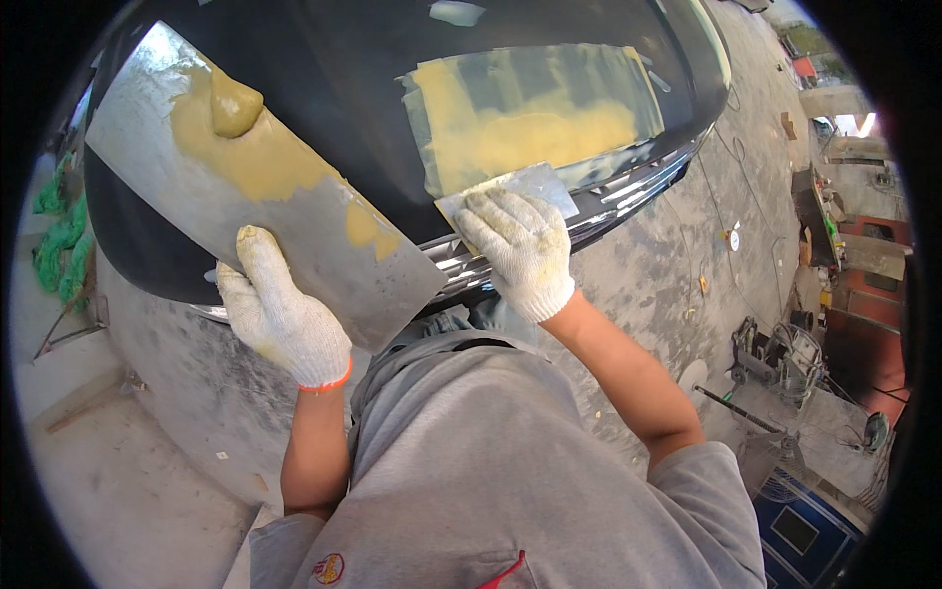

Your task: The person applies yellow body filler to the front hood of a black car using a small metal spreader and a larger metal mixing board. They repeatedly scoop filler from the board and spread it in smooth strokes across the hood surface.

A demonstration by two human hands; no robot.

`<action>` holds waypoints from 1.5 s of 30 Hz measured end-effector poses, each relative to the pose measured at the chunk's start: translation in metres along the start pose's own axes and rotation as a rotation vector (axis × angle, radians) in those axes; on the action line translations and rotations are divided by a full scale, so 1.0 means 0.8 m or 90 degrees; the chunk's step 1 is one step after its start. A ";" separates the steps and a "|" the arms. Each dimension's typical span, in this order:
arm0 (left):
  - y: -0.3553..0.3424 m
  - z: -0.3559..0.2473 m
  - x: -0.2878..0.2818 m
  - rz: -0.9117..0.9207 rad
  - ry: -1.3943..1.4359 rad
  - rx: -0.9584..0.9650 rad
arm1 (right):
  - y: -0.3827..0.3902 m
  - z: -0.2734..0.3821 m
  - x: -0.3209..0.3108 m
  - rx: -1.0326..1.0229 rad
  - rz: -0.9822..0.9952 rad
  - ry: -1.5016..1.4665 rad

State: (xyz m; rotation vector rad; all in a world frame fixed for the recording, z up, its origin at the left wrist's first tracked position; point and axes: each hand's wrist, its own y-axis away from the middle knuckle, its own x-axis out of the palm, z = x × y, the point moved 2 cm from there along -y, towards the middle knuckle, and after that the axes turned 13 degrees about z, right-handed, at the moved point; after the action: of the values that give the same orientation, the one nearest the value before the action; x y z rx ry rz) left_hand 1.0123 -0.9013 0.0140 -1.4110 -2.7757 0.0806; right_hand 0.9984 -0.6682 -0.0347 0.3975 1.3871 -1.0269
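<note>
My left hand (pixel 280 312), in a white knitted glove with an orange cuff, is closed on the edge of a long metal sheet (pixel 324 231). Its thumb lies on top; the other fingers are partly hidden beneath. Yellow putty is smeared over the sheet, with a thick lump (pixel 235 105) near its far end. My right hand (pixel 520 240), gloved too, grips a flat metal putty spreader (pixel 542 184). The spreader lies against the near edge of a yellow putty patch (pixel 530 128) on a dark car hood (pixel 343 69). Streaks run across the patch's far part.
The car's chrome grille (pixel 628 191) runs below the hood edge. Cables and a small white round object (pixel 732 239) lie on the concrete floor (pixel 657 275) to the right. A floor fan (pixel 785 353) and a blue cabinet (pixel 805 530) stand farther right; green netting (pixel 64 236) hangs at left.
</note>
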 end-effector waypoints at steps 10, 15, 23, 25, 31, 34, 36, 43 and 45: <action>0.020 -0.004 -0.004 0.013 -0.041 -0.052 | -0.105 -0.104 -0.045 -0.001 -0.129 0.078; 0.030 0.001 -0.011 0.014 -0.049 -0.054 | -0.153 -0.120 -0.022 -0.012 -0.066 0.074; 0.030 0.005 -0.005 0.031 0.019 -0.019 | -0.125 -0.107 -0.024 -0.070 -0.011 0.021; 0.029 0.004 0.000 0.026 0.033 -0.028 | -0.104 -0.094 -0.026 -0.069 -0.011 0.021; 0.029 -0.004 0.013 0.063 -0.002 -0.004 | -0.030 -0.061 -0.019 -0.041 -0.015 -0.014; 0.030 -0.007 0.017 0.090 -0.010 0.026 | 0.005 -0.053 -0.006 -0.018 0.006 -0.019; 0.031 -0.008 0.017 0.094 -0.031 0.010 | 0.021 -0.047 0.001 -0.003 -0.003 -0.003; 0.036 -0.015 0.020 0.058 -0.088 0.028 | 0.002 -0.076 -0.040 0.034 -0.050 -0.050; 0.039 -0.016 0.022 0.062 -0.081 0.002 | -0.036 -0.110 -0.051 0.040 -0.104 0.053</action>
State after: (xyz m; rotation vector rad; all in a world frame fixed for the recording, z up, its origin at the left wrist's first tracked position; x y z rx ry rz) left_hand 1.0275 -0.8685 0.0246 -1.5944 -2.8015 0.1837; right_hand 0.9275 -0.6017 -0.0053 0.3818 1.4836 -1.2019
